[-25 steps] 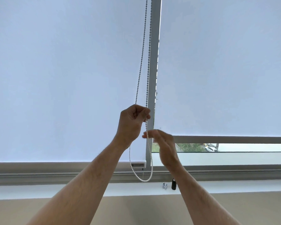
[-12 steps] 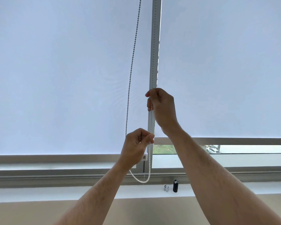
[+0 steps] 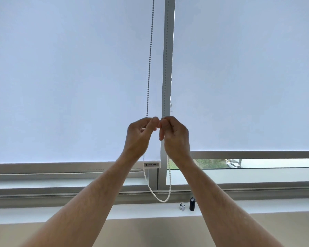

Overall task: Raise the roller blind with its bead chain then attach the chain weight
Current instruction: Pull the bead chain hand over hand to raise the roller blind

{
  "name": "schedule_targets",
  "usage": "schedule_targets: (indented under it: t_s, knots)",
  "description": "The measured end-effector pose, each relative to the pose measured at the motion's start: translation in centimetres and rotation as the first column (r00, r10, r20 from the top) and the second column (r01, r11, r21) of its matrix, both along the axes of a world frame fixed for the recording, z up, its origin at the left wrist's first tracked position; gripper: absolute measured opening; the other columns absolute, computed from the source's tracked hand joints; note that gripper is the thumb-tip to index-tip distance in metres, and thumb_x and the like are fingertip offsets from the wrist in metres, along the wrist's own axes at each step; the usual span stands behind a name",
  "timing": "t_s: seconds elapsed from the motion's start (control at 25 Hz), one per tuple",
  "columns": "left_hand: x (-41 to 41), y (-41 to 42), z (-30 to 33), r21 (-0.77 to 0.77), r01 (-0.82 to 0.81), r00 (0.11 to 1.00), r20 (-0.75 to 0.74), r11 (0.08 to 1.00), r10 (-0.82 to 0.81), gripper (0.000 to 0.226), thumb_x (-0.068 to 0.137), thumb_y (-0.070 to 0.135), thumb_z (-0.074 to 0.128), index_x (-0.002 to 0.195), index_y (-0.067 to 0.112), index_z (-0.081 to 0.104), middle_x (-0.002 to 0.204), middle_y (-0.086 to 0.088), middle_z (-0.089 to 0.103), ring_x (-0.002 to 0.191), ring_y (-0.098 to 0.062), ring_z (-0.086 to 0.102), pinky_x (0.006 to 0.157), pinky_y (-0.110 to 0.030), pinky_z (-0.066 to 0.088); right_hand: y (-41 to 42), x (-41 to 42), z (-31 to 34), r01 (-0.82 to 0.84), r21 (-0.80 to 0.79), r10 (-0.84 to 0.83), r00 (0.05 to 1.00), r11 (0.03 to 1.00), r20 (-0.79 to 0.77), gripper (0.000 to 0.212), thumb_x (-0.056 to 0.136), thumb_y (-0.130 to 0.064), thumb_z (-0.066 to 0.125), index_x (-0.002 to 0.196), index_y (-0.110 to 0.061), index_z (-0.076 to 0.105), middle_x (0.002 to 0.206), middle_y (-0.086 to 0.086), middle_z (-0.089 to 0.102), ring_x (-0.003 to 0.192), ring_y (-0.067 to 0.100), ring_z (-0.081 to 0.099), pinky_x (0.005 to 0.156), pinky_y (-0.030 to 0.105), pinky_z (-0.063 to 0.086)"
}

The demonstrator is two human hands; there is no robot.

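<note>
A white roller blind (image 3: 70, 82) covers the left window pane, its bottom bar (image 3: 61, 166) low near the sill. The bead chain (image 3: 149, 65) hangs in two strands beside the grey window post (image 3: 168, 50) and loops at the bottom (image 3: 161, 199). My left hand (image 3: 140, 138) pinches the left strand. My right hand (image 3: 176, 138) is closed on the right strand at the same height, thumbs almost touching. On the sill stand a black cylinder (image 3: 192, 204) and a small silver clip piece (image 3: 182, 206), the loose weight parts, below and right of the loop.
A second white blind (image 3: 248, 73) covers the right pane, its bottom bar (image 3: 257, 154) higher, leaving a strip of glass with trees and a car outside. The white sill (image 3: 61, 213) runs across the frame above a beige wall.
My right hand has come down from high on the post and my left hand has risen, so both now meet at one height. The left blind's bottom bar sits a little higher.
</note>
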State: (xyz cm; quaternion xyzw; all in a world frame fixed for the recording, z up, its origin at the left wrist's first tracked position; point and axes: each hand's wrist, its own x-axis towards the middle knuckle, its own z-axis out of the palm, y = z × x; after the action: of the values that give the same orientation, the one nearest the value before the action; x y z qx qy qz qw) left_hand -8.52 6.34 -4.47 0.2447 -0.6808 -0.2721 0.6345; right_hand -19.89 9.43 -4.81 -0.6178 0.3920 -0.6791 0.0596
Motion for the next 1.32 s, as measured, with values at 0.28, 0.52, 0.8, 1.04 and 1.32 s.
schedule_targets:
  t_s: [0.28,0.52,0.8,1.04,1.32]
  knots:
    - [-1.7,1.3,4.5,-0.035,0.058,0.995,-0.074,0.998,-0.061,0.013,0.094,0.025,0.061,0.089,0.021,0.072,0.075,0.0,0.071,0.073,-0.009,0.064,0.07,-0.024,0.051,0.3,0.3,-3.0,-0.029,0.006,0.029,1.0,1.0,-0.009,0.026,0.099,-0.004,0.048,0.076,-0.009,0.059,0.053,0.006,0.056,0.051,0.006,0.049,0.055,0.015,0.041]
    - [-1.4,1.0,3.4,0.02,0.091,0.991,-0.096,0.996,-0.089,0.019,0.093,0.019,0.063,0.076,0.017,0.071,0.057,0.006,0.066,0.067,-0.017,0.061,0.07,-0.024,0.052,0.5,-0.8,-4.1,-0.174,0.129,0.177,0.984,0.976,-0.012,0.025,0.099,-0.01,0.052,0.078,-0.008,0.066,0.061,0.005,0.067,0.059,0.007,0.061,0.064,0.016,0.046]
    - [-0.9,1.0,1.5,-0.029,0.106,0.994,-0.027,0.994,-0.106,0.018,0.093,0.014,0.062,0.079,0.005,0.07,0.061,0.001,0.066,0.062,-0.011,0.062,0.069,-0.024,0.052,-0.1,-2.6,1.2,-0.08,0.108,0.073,0.995,0.991,0.062,0.047,0.102,-0.037,0.042,0.079,-0.013,0.076,0.065,0.002,0.075,0.063,0.008,0.07,0.062,0.008,0.044]
    - [-1.3,1.2,-0.4,-0.014,0.13,0.991,0.008,0.991,-0.13,0.015,0.091,0.012,0.064,0.076,0.013,0.068,0.056,0.007,0.067,0.058,-0.006,0.063,0.065,-0.018,0.049,-0.2,-0.7,8.0,-0.124,0.033,0.12,0.988,0.992,0.101,0.031,0.102,-0.028,0.047,0.095,-0.009,0.07,0.078,0.018,0.072,0.062,0.011,0.065,0.057,0.012,0.045]
    - [-1.0,1.4,-2.7,-0.016,0.109,0.988,0.116,0.994,-0.106,0.017,0.09,0.018,0.065,0.077,0.007,0.068,0.062,0.004,0.068,0.065,-0.014,0.063,0.08,-0.042,0.052,0.2,0.1,10.8,-0.236,-0.086,0.246,0.959,0.968,0.139,0.03,0.102,-0.011,0.041,0.083,-0.013,0.063,0.051,0.001,0.05,0.046,0.013,0.044,0.049,0.023,0.038]
